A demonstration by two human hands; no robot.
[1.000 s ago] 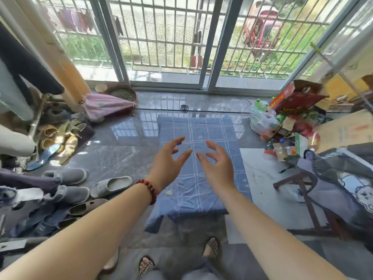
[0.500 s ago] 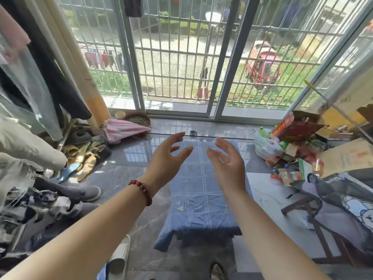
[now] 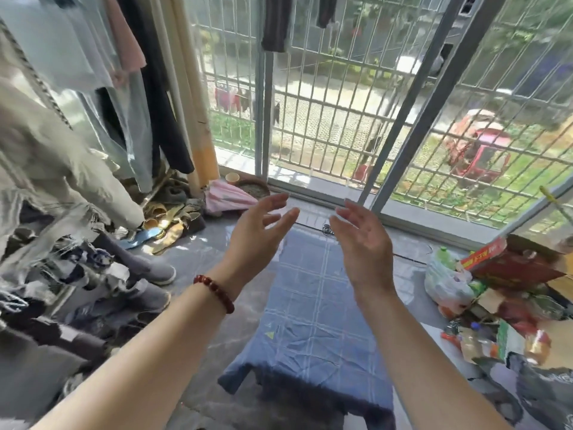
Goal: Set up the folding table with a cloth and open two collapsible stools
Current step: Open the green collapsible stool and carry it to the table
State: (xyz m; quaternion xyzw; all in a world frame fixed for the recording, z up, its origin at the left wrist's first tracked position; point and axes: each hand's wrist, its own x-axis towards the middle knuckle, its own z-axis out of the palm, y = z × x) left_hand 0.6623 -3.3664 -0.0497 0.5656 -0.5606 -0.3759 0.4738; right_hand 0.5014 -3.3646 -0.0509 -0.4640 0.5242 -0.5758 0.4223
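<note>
A blue checked cloth (image 3: 313,308) covers the low folding table in the middle of the floor, its edges hanging over the near end. Raised in the air above the table's far end, my left hand (image 3: 259,237) is empty with fingers spread and palm turned inward. My right hand (image 3: 361,243) mirrors it, fingers apart, holding nothing. The two palms face each other a short gap apart. A red bead bracelet (image 3: 214,293) circles my left wrist. No stool shows clearly in this view.
Clothes hang on a rack (image 3: 93,119) at the left, with shoes and slippers (image 3: 161,225) on the floor below. A pink folded umbrella (image 3: 226,198) lies near the barred sliding window (image 3: 341,103). Bags, boxes and bottles (image 3: 483,290) pile up at the right.
The view has tilted upward, so the window fills more of it and the table sits lower. Both hands rose and stayed empty, palms facing each other.
</note>
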